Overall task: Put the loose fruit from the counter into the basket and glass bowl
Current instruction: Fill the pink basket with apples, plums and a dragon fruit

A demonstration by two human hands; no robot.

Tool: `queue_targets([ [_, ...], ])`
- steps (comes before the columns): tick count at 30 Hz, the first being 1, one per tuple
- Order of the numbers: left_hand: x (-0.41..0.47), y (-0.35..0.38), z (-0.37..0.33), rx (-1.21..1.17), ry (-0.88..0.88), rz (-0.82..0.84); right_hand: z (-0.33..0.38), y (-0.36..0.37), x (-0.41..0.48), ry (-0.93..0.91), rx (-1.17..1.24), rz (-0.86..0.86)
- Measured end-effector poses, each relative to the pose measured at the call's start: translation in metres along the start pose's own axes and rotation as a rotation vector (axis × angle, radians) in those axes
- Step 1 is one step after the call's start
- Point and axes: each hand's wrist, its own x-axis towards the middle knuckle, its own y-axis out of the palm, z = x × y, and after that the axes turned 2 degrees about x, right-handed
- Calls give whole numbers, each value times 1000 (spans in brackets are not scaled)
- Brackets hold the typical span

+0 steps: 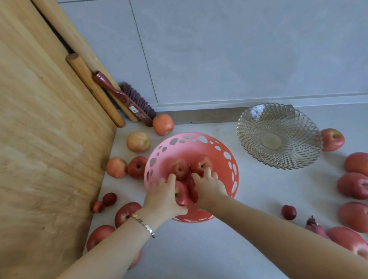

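A pink perforated basket (200,142) stands mid-counter with two red apples (180,168) at its back. My left hand (163,196) is inside the basket, wrapped over a red apple (181,195). My right hand (209,186) is beside it, fingers over another apple (193,191) that is mostly hidden. The glass bowl (278,134) sits empty to the right. Loose apples lie left of the basket (138,141) and on the right side (356,185), with small dark red fruits (288,212) among them.
A large wooden board (40,136) leans at the left with rolling pins (95,90) and a red-handled brush (130,101) behind it. The tiled wall (237,40) closes the back. A purple-red piece (313,225) lies among the apples on the right.
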Motion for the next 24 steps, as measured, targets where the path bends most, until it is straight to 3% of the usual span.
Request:
queue_targets([
  [6,10,4,-8,118,44,118,-10,4,-1,-2,-33,20],
  [10,13,13,-13,142,54,144,-18,2,-6,24,68,26],
  [24,14,15,-23,124,-40,16,-11,-10,-29,66,107,66],
])
